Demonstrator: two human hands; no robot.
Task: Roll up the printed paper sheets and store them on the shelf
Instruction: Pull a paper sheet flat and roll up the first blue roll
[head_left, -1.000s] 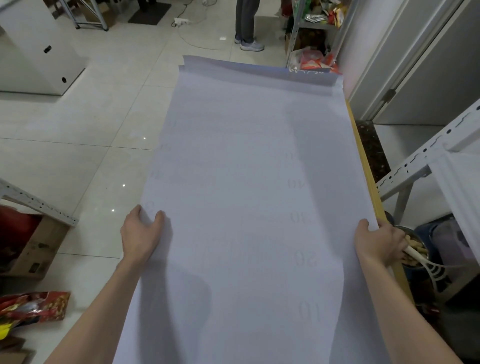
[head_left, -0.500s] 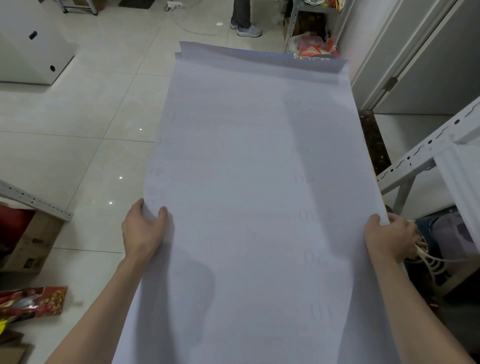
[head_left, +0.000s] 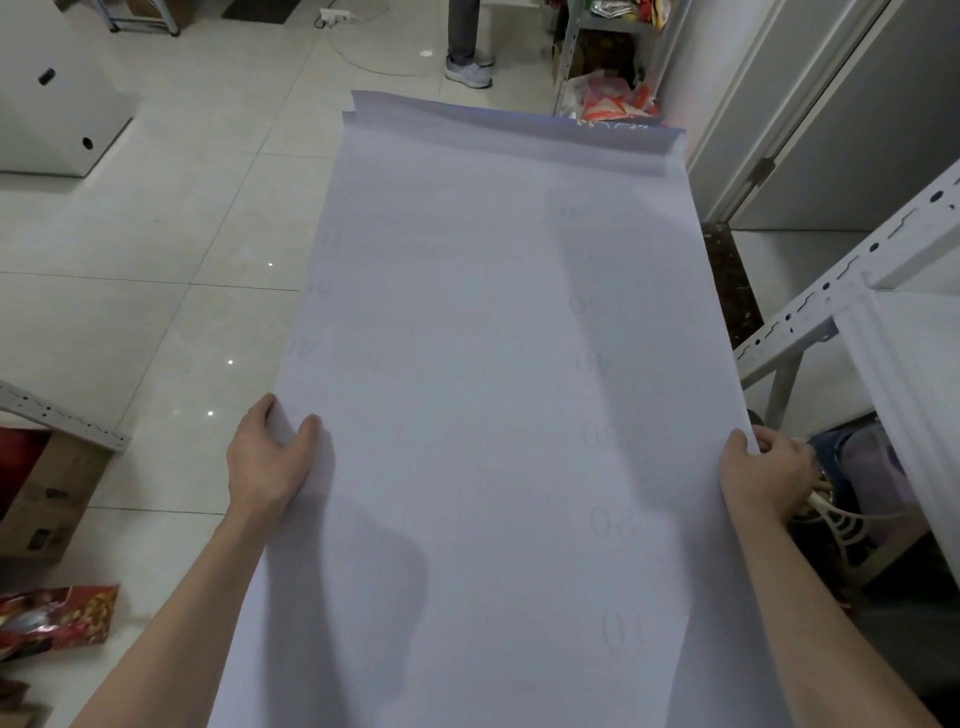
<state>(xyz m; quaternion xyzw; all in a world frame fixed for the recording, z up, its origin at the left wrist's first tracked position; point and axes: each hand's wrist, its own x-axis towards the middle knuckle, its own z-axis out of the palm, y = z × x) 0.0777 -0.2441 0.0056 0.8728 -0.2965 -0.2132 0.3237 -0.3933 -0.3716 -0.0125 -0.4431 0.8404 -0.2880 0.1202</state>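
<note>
Paper sheets lie spread flat between both grips, long axis running straight ahead of them, far end pointing away. Left grip pinches the left edge, thumb on top; right grip clasps the right edge.

The big sheets stretch flat from 6 to 12 o'clock. The left hand holds their edge at 8 o'clock, and the right hand holds it at 4 o'clock. A shelf stands at 3 o'clock.
</note>
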